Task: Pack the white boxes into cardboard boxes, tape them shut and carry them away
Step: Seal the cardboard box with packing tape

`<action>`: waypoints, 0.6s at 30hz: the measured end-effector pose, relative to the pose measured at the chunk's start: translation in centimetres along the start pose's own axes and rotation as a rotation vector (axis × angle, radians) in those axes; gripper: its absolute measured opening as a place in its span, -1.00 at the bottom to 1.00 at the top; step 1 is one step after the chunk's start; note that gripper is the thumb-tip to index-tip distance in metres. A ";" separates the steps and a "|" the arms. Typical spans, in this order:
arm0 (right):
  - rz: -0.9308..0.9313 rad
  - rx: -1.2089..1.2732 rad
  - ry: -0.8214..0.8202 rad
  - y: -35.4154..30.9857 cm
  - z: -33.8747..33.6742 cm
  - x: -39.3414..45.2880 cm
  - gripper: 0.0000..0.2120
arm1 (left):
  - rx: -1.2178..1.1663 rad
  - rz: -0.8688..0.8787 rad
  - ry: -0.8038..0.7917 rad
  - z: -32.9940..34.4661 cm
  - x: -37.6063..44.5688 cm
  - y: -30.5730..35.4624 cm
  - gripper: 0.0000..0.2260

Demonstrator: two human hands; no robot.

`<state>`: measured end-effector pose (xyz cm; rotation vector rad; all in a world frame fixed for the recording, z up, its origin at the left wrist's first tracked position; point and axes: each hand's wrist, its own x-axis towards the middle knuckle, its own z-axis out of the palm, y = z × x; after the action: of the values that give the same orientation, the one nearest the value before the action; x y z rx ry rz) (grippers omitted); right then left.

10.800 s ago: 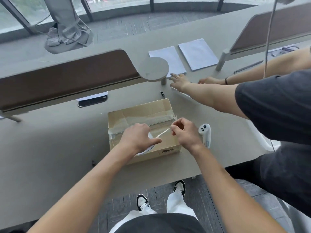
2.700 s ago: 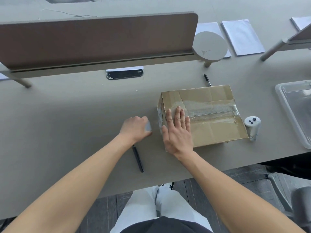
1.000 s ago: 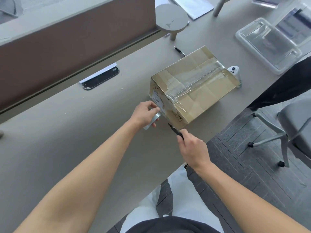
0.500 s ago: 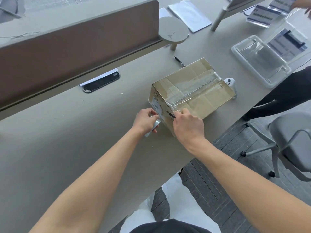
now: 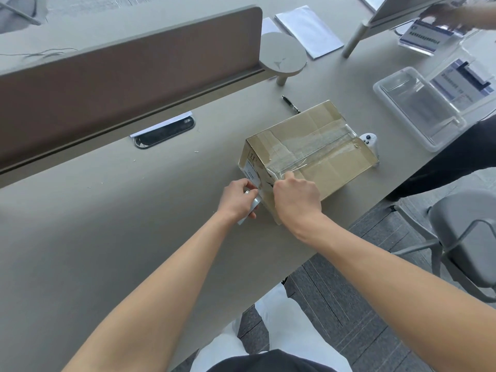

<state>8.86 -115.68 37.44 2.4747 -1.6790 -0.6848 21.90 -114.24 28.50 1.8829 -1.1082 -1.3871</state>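
At the near-left end of the taped brown cardboard box (image 5: pixel 316 154), set by the beige table's (image 5: pixel 107 237) front edge, a clear tape roll (image 5: pixel 251 208) is gripped by the left hand (image 5: pixel 237 201), while a dark blade (image 5: pixel 269 183) is clenched in the right hand (image 5: pixel 298 200).

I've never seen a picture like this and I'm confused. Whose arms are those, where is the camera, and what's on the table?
The camera sits on a person's head and looks down, so the two arms are that person's own. They are closing a cardboard box on a long grey desk with clear tape. The left hand holds a roll of tape against the box's end. The right hand is closed around a small dark tool at the tape; I can't tell what it is. Nearby lie a black pen, a white controller behind the box, a clear plastic tray and some white papers.
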 end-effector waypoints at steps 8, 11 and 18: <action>-0.013 0.003 -0.030 -0.7 -0.7 1.7 -0.74 | 0.017 0.008 0.009 0.3 0.8 0.4 -0.93; 0.005 0.033 -0.029 -0.6 -0.3 2.2 -0.72 | 0.027 0.011 0.011 0.4 0.9 0.5 -0.93; -0.018 0.142 0.077 0.3 2.3 0.9 -0.69 | 0.025 -0.014 0.037 0.4 0.9 0.3 -0.92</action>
<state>7.90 -116.16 35.18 2.5771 -1.7363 -0.4808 21.53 -115.19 28.15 1.9296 -1.1006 -1.3471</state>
